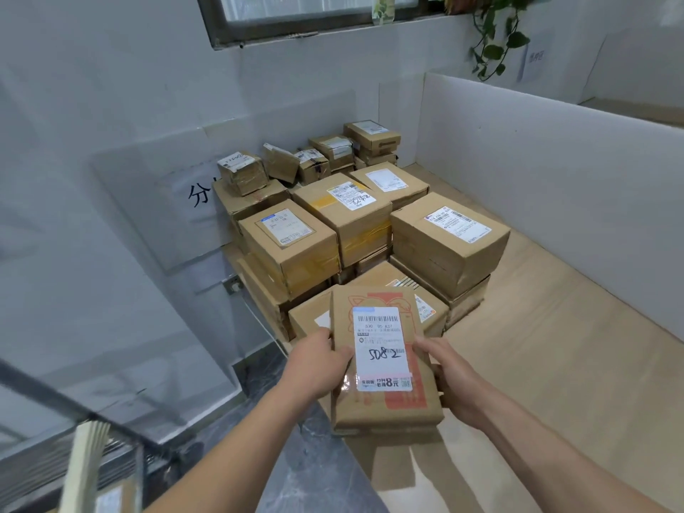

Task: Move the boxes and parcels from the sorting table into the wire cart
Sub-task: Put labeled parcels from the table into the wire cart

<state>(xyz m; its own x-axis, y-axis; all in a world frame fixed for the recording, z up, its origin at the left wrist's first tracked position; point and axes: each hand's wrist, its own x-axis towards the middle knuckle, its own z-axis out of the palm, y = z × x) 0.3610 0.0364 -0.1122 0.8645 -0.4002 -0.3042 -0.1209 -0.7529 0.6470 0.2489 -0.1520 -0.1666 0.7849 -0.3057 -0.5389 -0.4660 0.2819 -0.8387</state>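
1. Pale walls and a low white partition [536,149] close in the wood-topped sorting table [555,364], with a dark-framed window [296,20] above and a trailing plant [496,35] in the far corner.
2. Stacked cardboard boxes [355,216] crowd the table's far left, small ones at the back against the wall, larger ones in front, two or three deep.
3. A flat parcel [385,361] with a white shipping label sits nearest the person, held between both hands just over the table's near edge.
4. Left hand [318,364] grips the parcel's left side, thumb curled over the top face; right hand [448,379] grips the right side, its fingers wrapped under and mostly hidden.
5. What appears to be the wire cart [111,457] shows at the lower left, blurred, with something pale standing in it; I cannot tell how full it is.
6. Risks from here:
   - Swinging left, the parcel could clip the cart's top rail, because the cart sits low and close.
   - A one-sided grip shift might let the slick taped surface slide.
   - Later pulls from the leaning back boxes could topple neighbours onto the floor gap beside the wall.
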